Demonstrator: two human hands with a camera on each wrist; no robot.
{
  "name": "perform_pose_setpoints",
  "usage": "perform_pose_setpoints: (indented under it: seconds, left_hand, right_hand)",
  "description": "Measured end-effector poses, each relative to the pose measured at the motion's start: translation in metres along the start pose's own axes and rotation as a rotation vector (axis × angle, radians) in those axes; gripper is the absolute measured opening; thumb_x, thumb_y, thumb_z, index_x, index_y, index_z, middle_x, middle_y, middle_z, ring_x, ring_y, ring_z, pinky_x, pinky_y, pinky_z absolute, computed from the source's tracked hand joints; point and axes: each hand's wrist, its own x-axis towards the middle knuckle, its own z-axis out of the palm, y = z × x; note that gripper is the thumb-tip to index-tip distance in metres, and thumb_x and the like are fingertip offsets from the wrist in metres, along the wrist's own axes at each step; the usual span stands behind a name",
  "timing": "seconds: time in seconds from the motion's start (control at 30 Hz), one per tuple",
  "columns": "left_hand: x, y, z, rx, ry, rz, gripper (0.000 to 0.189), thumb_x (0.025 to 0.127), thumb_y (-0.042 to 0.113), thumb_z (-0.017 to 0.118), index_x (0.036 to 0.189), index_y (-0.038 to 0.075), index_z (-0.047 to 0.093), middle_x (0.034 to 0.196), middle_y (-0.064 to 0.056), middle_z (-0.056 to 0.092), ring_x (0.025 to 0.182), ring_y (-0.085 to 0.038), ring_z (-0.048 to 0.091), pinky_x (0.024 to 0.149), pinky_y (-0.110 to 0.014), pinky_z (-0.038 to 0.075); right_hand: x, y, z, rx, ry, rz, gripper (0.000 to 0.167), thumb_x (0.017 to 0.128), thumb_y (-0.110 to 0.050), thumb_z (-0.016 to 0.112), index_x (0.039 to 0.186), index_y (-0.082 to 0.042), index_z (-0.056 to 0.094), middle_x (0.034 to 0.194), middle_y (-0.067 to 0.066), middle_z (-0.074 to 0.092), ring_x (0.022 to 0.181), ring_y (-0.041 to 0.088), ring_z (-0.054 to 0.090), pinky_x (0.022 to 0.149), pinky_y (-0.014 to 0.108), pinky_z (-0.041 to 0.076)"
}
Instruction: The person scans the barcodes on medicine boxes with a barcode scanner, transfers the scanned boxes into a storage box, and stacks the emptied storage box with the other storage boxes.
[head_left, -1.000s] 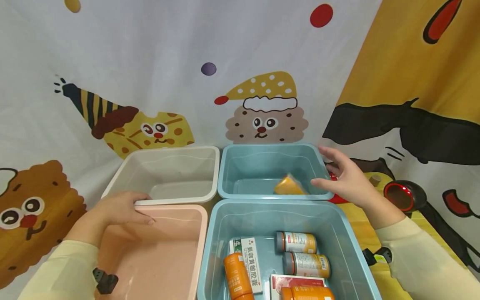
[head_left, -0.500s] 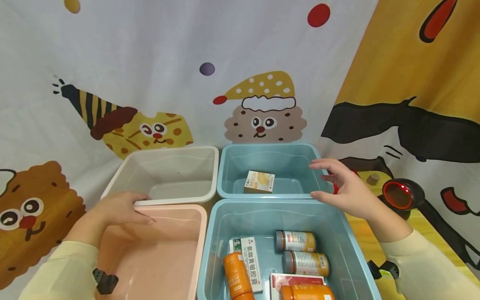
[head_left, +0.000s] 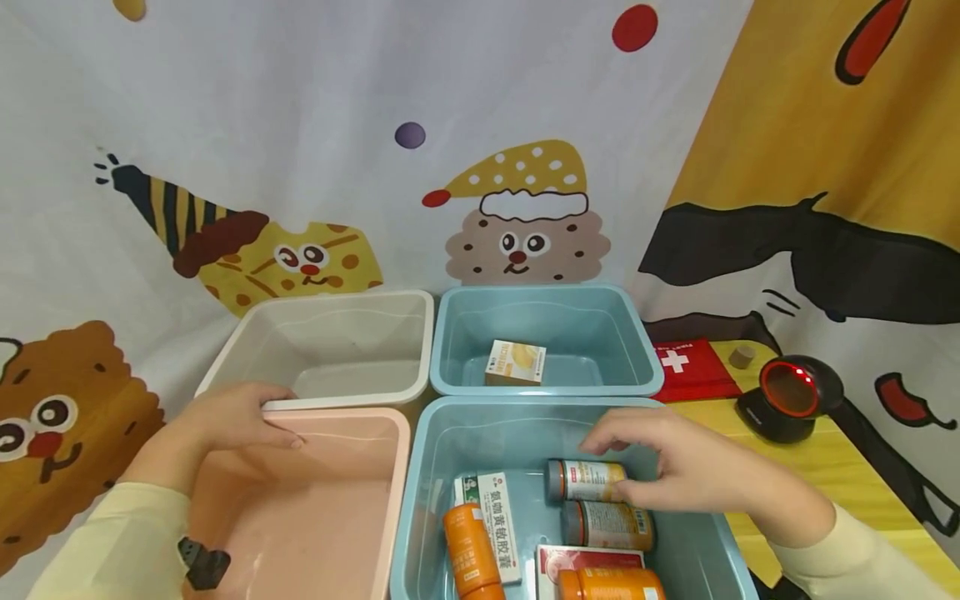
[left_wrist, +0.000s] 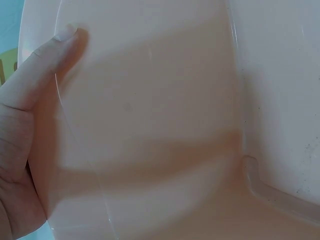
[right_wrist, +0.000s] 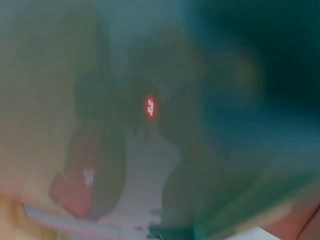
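Left hand [head_left: 236, 418] gripped pink bin [head_left: 300, 508] rim. Right hand [head_left: 690, 462], half-open, holding nothing, hung over far bottle [head_left: 591, 481]; bottle lay flat, long axis left-right, cap [head_left: 555, 481] left.

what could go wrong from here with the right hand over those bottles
The right hand might knock one bottle while taking another: the rear grey-capped bottle lies close beside the front grey-capped bottle. A bump could also roll the orange bottle near the white box. And if the left hand pushes down at the pink bin, that bin may shift.
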Motion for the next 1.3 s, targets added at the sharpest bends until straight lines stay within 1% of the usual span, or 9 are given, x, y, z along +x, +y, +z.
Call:
perform_pose_setpoints:
  seconds: [0.17,0.4,0.5,0.7,0.77,0.9,1.0,1.13,1.3]
  left_hand:
    - [0.001,-0.002,0.001,-0.006,-0.009,-0.007,0.059,0.078,0.052,0.092,0.117,0.011,0.075,0.095,0.008,0.071,0.085,-0.015,0.063,0.081,-0.048,0.054]
    - [0.002,-0.002,0.002,-0.010,-0.010,-0.007,0.058,0.079,0.051,0.092,0.118,0.011,0.075,0.095,0.008,0.072,0.085,-0.015,0.063,0.082,-0.049,0.055]
    - [0.000,-0.001,0.002,-0.015,-0.014,-0.020,0.055,0.079,0.051,0.092,0.115,0.012,0.075,0.093,0.008,0.071,0.084,-0.016,0.063,0.081,-0.048,0.055]
    - [-0.001,-0.002,0.003,-0.020,-0.013,-0.041,0.049,0.078,0.052,0.093,0.105,0.015,0.075,0.088,0.008,0.069,0.080,-0.016,0.060,0.076,-0.044,0.054]
    - [-0.001,-0.002,0.003,-0.027,-0.017,-0.049,0.049,0.077,0.052,0.093,0.105,0.016,0.075,0.088,0.008,0.069,0.080,-0.016,0.060,0.076,-0.044,0.054]
    - [-0.002,-0.001,0.002,-0.040,-0.025,-0.059,0.048,0.078,0.051,0.092,0.104,0.015,0.075,0.087,0.008,0.069,0.080,-0.016,0.060,0.076,-0.044,0.054]
    - [-0.002,0.001,0.002,-0.041,-0.023,-0.051,0.047,0.078,0.051,0.093,0.104,0.015,0.075,0.087,0.007,0.069,0.079,-0.016,0.060,0.075,-0.044,0.054]
    - [-0.002,0.002,0.001,-0.043,-0.028,-0.061,0.048,0.078,0.051,0.092,0.105,0.015,0.075,0.088,0.007,0.069,0.080,-0.017,0.060,0.076,-0.044,0.054]
    - [-0.001,0.000,0.001,-0.039,-0.031,-0.065,0.049,0.078,0.051,0.092,0.106,0.014,0.075,0.090,0.006,0.070,0.081,-0.018,0.061,0.076,-0.045,0.054]
  right_hand:
    - [-0.003,-0.007,0.021,0.142,-0.166,0.048,0.049,0.092,-0.006,0.081,0.134,-0.027,0.066,0.125,-0.009,0.071,0.106,0.011,0.068,0.086,0.036,0.061]
    - [-0.003,-0.005,0.037,-0.015,-0.285,0.189,0.044,0.092,-0.019,0.083,0.130,-0.034,0.068,0.129,-0.016,0.067,0.110,0.010,0.064,0.095,0.036,0.057]
    - [-0.003,-0.002,0.042,-0.002,-0.363,0.238,0.045,0.088,-0.019,0.085,0.129,-0.031,0.069,0.124,-0.018,0.067,0.104,0.007,0.064,0.091,0.032,0.057]
    - [-0.003,0.002,0.050,0.036,-0.569,0.281,0.043,0.084,-0.019,0.090,0.123,-0.023,0.072,0.099,-0.021,0.065,0.083,-0.001,0.060,0.074,0.022,0.054]
    - [-0.003,0.002,0.051,0.007,-0.649,0.345,0.043,0.084,-0.023,0.091,0.124,-0.024,0.074,0.095,-0.022,0.065,0.080,-0.002,0.059,0.073,0.021,0.054]
    - [-0.002,0.000,0.053,-0.055,-0.775,0.463,0.048,0.084,-0.025,0.092,0.130,-0.027,0.076,0.096,-0.023,0.066,0.080,-0.001,0.060,0.078,0.023,0.054]
    - [-0.001,-0.001,0.054,-0.058,-0.814,0.519,0.050,0.084,-0.021,0.092,0.131,-0.029,0.076,0.098,-0.023,0.067,0.081,0.000,0.061,0.082,0.025,0.055]
    - [0.000,-0.001,0.054,-0.059,-0.829,0.574,0.048,0.083,-0.019,0.093,0.126,-0.033,0.076,0.094,-0.022,0.066,0.080,0.000,0.061,0.081,0.025,0.055]
    - [0.001,0.000,0.054,-0.092,-0.865,0.587,0.045,0.081,-0.017,0.093,0.118,-0.034,0.075,0.090,-0.021,0.063,0.079,0.000,0.059,0.078,0.024,0.053]
